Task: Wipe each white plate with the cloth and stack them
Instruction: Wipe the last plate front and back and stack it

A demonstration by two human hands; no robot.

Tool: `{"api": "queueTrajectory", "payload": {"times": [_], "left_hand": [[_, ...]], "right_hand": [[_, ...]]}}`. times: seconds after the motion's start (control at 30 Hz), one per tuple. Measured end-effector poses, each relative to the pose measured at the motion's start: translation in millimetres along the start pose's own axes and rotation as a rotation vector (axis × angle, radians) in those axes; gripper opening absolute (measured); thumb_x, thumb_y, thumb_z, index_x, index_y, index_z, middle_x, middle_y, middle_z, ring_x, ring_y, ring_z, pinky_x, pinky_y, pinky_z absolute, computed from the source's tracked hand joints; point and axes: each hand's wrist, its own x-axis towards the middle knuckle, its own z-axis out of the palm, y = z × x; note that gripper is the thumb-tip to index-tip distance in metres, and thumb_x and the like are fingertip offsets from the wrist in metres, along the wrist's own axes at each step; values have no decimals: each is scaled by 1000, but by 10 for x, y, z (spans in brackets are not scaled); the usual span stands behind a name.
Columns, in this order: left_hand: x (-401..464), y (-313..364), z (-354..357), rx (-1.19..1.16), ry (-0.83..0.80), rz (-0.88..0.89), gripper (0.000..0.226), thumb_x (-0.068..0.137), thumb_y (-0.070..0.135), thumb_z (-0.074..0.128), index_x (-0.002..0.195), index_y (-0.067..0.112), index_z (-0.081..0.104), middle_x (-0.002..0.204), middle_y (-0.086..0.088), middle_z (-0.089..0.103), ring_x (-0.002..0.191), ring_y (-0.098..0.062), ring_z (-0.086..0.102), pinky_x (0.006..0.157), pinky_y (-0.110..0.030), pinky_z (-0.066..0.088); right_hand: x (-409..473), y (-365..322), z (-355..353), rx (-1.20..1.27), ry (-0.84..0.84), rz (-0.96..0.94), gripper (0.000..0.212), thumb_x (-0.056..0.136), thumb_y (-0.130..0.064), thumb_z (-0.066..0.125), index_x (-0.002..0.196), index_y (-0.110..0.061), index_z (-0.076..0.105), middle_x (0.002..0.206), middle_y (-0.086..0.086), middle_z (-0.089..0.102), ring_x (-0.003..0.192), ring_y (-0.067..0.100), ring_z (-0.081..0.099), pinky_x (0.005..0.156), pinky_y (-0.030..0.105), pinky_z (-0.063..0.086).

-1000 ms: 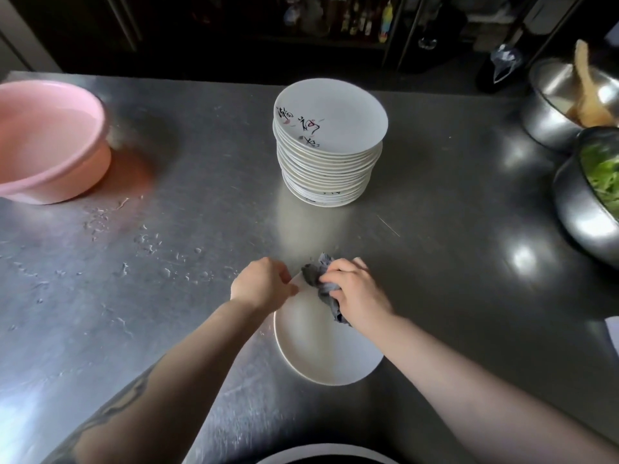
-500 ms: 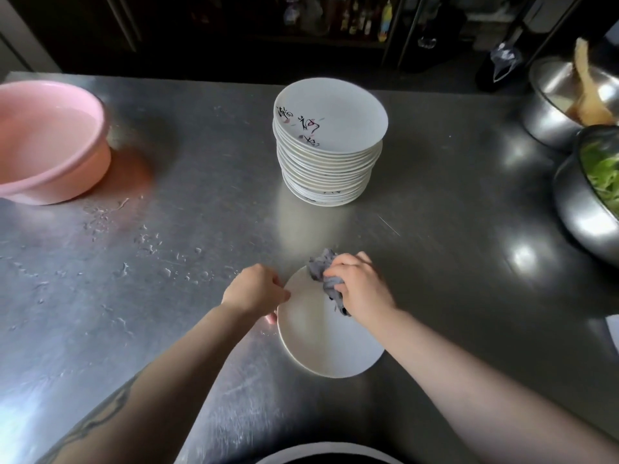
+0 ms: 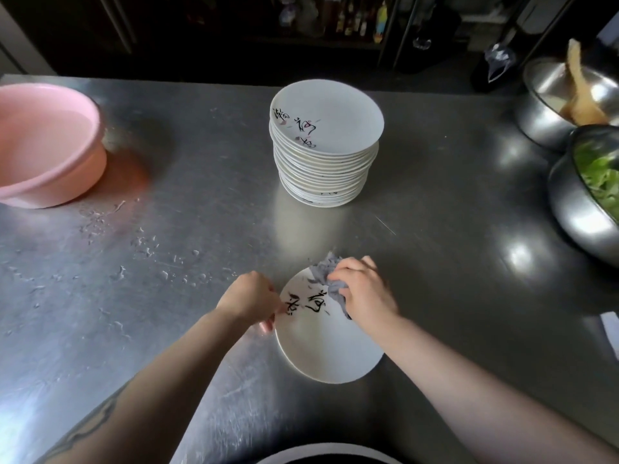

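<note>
A: Since a second ago the plate (image 3: 330,343) has been turned over — then a plain white side faced up, now the side with black brush writing shows.

B: Who holds what?

A: The left hand (image 3: 249,301) pinches the rim at the plate's 9 o'clock, fingers curled round the edge. The right hand (image 3: 363,291) is bunched round the grey cloth (image 3: 326,272), pressing it on the plate at about 1 o'clock. The plate sits low on the steel table (image 3: 201,195); whether its far edge is lifted I cannot tell.

B: And the rest?

A: The stack of plates (image 3: 326,162) stands at 12 o'clock from the hands, well apart.

B: What could go wrong?

A: Water drops lie on the table towards 10 o'clock, so a wet rim could slip from that pinch and knock the steel. The stack leans a little; a plate set off-centre could slide.

B: Any writing?

A: Black brush characters with reddish marks on both this plate and the top one — too blurred to read
</note>
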Motion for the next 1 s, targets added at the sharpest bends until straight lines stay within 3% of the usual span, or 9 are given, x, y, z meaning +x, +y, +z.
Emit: {"api": "queueTrajectory", "payload": {"times": [0.13,0.27,0.3,0.5,0.63,0.73,0.83,0.93,1.0], "left_hand": [[-89,-86,54,49,-232,-29,19,83,21,72,66,12,66,60,2,72,56,-9,70,42,-16,42],[-22,46,70,33,240,57,32,80,39,74,64,18,57,65,0,70,66,-21,69,59,-27,50],[-6,75,64,9,282,64,35,80,39,74,62,16,54,65,-2,68,69,-25,69,61,-27,49],[-27,-150,114,-104,267,-24,34,87,28,68,60,12,55,49,-5,66,47,-18,67,62,-31,58],[-32,-181,105,100,171,-1,38,85,41,67,59,15,57,46,6,64,48,-11,63,55,-24,52],[14,-64,30,123,315,15,39,80,49,69,62,17,57,57,6,64,62,-17,62,53,-23,40],[58,22,9,37,364,40,31,83,38,71,66,18,55,73,-2,66,78,-27,65,60,-28,44],[64,-36,18,-71,319,12,25,83,24,69,64,10,59,62,-8,70,63,-27,70,60,-32,56],[54,-126,37,-162,309,-19,22,85,19,67,67,7,63,55,-9,69,51,-23,69,51,-27,54]], "right_hand": [[-52,-11,76,20,44,-3,41,74,7,62,101,-22,72,106,-12,60,98,18,43,74,36,52],[34,-163,130,82,-25,-86,35,77,5,61,103,-15,73,110,-5,64,99,24,45,80,37,50],[56,-186,122,76,-46,-103,33,78,3,62,103,-16,73,111,-5,64,100,25,45,81,36,49],[68,-1,-38,-48,-16,30,38,82,1,59,107,-26,70,113,-14,57,105,17,43,79,30,48],[79,-19,-66,-12,-43,2,41,81,6,57,108,-21,71,116,-12,59,105,19,43,83,31,48],[144,-102,-44,39,-106,-82,38,82,5,55,108,-17,72,118,-6,62,103,23,44,84,33,46],[184,-181,-5,41,-151,-130,40,82,4,54,111,-18,71,120,-7,62,105,23,44,87,32,45],[181,-145,-32,-1,-111,-67,37,83,0,57,111,-21,70,120,-9,60,105,21,43,85,30,45],[163,-71,-100,-50,-80,2,35,85,-4,58,111,-24,68,119,-12,56,107,18,42,83,28,44]]}}
